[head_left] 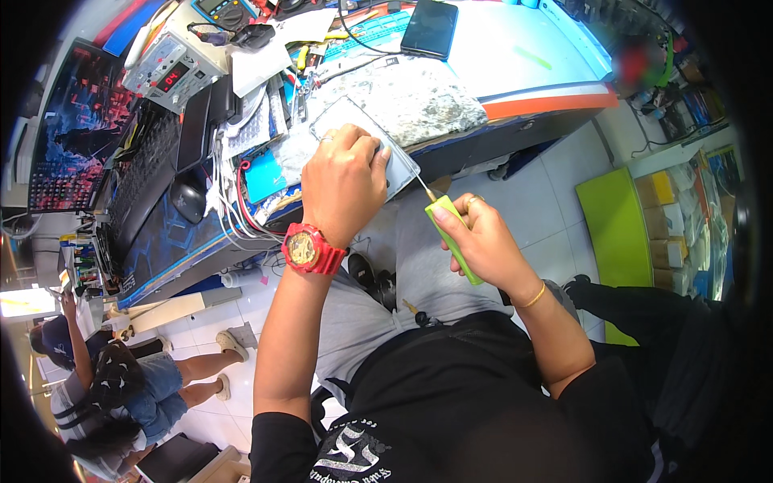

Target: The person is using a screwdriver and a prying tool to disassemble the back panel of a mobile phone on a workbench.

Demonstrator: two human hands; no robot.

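Note:
A thin rectangular pane (400,171), pale and glassy like a phone screen or back cover, lies partly on the bench's front edge, one corner jutting toward me. My left hand (346,181), wearing a red watch, is closed over it with curled fingers, which hide much of its near side. In my right hand (487,241) is a pry tool (451,229) with a lime-green handle and a thin metal blade. The blade's tip meets the pane's jutting corner; whether it goes under the edge I cannot tell.
A speckled mat (411,101) covers the bench front, with a black phone (431,29) behind it. Leftward are a bench power supply (173,72), cables, a mouse (187,200) and a monitor (88,129). A green panel (605,233) stands right; people (137,378) are at lower left.

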